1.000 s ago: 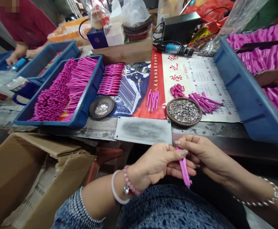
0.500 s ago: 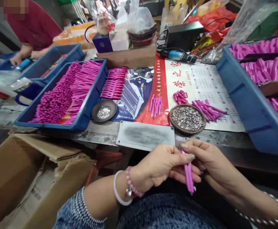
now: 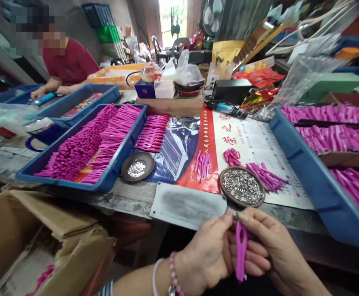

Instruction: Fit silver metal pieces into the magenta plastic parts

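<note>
In front of my body both hands hold a slim pink plastic piece (image 3: pixel 241 253), tweezer-shaped, with a slot near its upper end. My left hand (image 3: pixel 210 250) has its thumb at the top of the piece and its fingers curled behind it. At the same upper end my right hand (image 3: pixel 265 238) pinches with thumb and forefinger; what sits between those fingertips is too small to make out. Just beyond the hands stands a round dish of small shiny metal tips (image 3: pixel 244 187). A pile of pink pieces (image 3: pixel 265 176) lies beside it.
A grey metal plate (image 3: pixel 188 205) lies at the table edge. Blue trays of pink pieces stand left (image 3: pixel 105 185) and right (image 3: pixel 321 181). A small dark dish (image 3: pixel 133 174) holds silvery bits. An open cardboard box (image 3: pixel 53 209) stands lower left. Another person (image 3: pixel 71 61) works at far left.
My view has tilted up, so the table sits lower in it. The pink piece has turned, and its slot now faces me. Both hands keep hold of it.
</note>
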A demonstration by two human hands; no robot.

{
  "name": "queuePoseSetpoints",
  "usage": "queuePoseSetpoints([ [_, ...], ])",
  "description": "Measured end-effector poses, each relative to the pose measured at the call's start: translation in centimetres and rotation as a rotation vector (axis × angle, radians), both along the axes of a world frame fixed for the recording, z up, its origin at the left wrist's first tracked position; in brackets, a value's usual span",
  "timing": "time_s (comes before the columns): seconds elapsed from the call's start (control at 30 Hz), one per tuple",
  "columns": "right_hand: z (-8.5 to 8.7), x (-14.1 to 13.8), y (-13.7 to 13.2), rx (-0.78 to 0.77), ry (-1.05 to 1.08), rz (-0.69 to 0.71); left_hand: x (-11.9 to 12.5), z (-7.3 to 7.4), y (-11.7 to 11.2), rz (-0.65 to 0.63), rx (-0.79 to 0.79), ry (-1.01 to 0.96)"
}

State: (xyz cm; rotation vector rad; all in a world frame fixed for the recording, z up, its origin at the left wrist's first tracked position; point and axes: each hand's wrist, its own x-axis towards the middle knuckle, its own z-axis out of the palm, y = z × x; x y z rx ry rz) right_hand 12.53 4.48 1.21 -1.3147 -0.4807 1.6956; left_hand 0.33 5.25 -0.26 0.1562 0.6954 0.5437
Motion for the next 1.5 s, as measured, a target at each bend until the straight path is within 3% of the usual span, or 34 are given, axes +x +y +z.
queuePoseSetpoints([
  [0.23, 0.1, -0.5, 0.6, -0.065, -0.001, 0.028, -0.7, 0.0, -0.5, 0.107, -0.056, -0.188],
  [0.63, 0.4, -0.9, 0.7, -0.119, -0.068, 0.056, -1.4, 0.8, -0.4, 0.134, -0.142, -0.176],
  [0.77, 0.6, -1.1, 0.7, -0.086, -0.085, 0.083, -1.6, 0.8, -0.5, 0.116, -0.071, -0.166],
  [0.87, 1.0, -0.9, 0.7, -0.037, -0.100, 0.109, -2.4, 1.3, -0.7, 0.065, 0.083, -0.098],
  [1.03, 2.2, -0.4, 1.0, 0.193, -0.274, 0.219, -4.3, 2.8, -0.5, -0.036, 0.412, 0.144],
  [1.27, 3.4, -0.7, 2.8, 0.870, -0.899, 0.278, -5.5, 3.5, 2.5, -0.030, 0.910, 0.357],
  [1.5, 2.3, -0.8, 4.0, 1.018, -1.005, 0.293, -5.3, 2.2, 3.5, 0.019, 0.981, 0.353],
])
